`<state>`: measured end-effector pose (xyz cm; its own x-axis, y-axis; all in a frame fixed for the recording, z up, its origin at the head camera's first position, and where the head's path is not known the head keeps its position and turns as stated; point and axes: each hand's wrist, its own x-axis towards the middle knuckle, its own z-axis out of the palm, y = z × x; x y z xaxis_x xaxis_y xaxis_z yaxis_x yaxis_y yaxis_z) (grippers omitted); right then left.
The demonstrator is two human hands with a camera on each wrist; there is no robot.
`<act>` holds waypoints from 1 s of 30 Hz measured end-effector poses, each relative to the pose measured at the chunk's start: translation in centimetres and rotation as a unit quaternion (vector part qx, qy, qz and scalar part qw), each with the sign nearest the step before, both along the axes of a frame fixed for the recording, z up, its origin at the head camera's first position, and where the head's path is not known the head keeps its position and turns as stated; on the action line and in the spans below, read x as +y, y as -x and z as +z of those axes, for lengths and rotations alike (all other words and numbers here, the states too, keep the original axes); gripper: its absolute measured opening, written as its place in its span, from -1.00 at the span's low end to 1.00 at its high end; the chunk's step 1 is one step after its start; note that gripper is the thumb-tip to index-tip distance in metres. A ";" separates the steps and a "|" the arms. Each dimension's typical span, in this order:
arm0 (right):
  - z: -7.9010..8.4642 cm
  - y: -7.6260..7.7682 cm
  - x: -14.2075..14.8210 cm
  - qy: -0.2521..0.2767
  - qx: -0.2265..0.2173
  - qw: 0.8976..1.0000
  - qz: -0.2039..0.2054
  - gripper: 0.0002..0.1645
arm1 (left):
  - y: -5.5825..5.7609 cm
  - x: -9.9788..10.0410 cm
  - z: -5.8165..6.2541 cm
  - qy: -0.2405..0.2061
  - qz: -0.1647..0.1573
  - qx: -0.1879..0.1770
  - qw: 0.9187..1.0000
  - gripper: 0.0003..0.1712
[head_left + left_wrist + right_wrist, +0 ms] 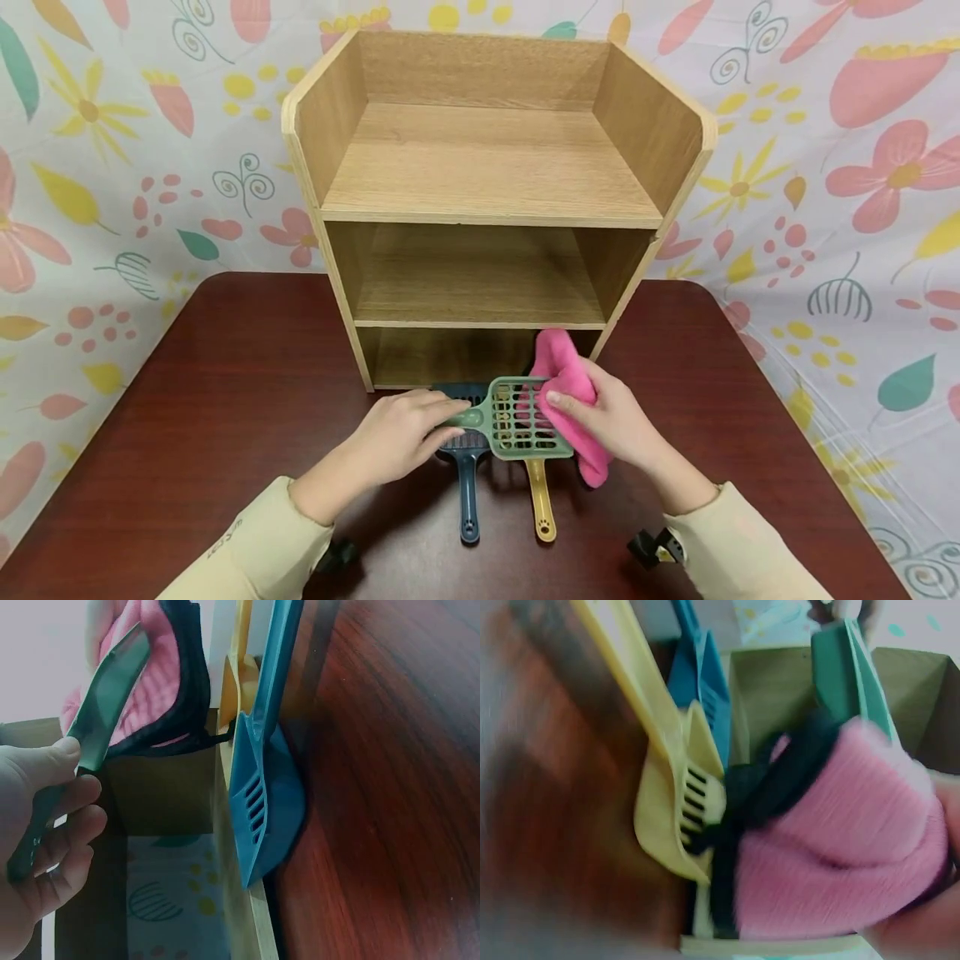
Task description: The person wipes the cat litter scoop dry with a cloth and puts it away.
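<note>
Dark red desk [187, 433] noted. Green scoop [109, 701] held above blue scoop [467, 492] and yellow scoop [540, 500], long axis crosswise: handle [469, 418] pinched by fingers of left hand [408, 429], slotted head [528, 417] covered at right edge by pink cloth [558, 362] gripped in right hand [618, 417].

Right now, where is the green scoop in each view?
Head: green scoop, low middle, in the left hand.
Left wrist: green scoop, left side.
Right wrist: green scoop, upper right, partly behind the pink cloth.
Shared landmark: blue scoop, visible in all three.
</note>
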<state>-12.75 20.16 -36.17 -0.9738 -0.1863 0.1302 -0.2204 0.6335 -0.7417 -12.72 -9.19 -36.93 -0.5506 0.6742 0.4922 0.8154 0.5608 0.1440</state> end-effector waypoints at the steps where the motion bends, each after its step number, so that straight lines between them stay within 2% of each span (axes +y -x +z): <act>1: 0.2 0.1 0.1 -0.021 0.009 0.999 0.024 -0.51 | 0.0 0.0 0.1 0.002 -0.004 -0.004 1.000 -0.67; 5: 0.9 0.7 0.2 -0.107 0.051 0.987 0.110 -0.45 | 0.2 0.0 0.5 0.002 -0.014 -0.008 1.000 -0.69; 9: 1.7 1.4 -0.5 -0.172 0.068 0.970 0.156 -0.53 | 0.4 0.1 0.7 0.000 -0.026 -0.010 1.000 -0.70; 15: 2.2 1.7 -1.5 -0.224 0.095 0.955 0.169 -0.44 | 0.7 0.2 1.1 0.009 -0.032 -0.021 0.999 -0.68; 23: 3.0 1.8 -2.8 -0.241 0.138 0.940 0.199 -0.46 | 1.2 1.1 1.9 0.039 -0.041 -0.033 0.998 -0.69; 27: 3.2 1.6 -3.3 -0.248 0.135 0.935 0.214 -0.47 | 1.0 1.5 2.3 0.056 -0.046 -0.032 0.997 -0.70; 30: 3.3 1.5 -3.1 -0.254 0.137 0.935 0.206 -0.49 | 0.9 1.5 2.3 0.054 -0.042 -0.025 0.997 -0.70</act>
<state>-14.21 17.02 -32.92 -0.7486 -0.6440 0.1575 -0.6613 0.7081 -0.2476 -13.57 -7.69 -34.65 -0.5121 0.7669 0.3866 0.8534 0.5053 0.1281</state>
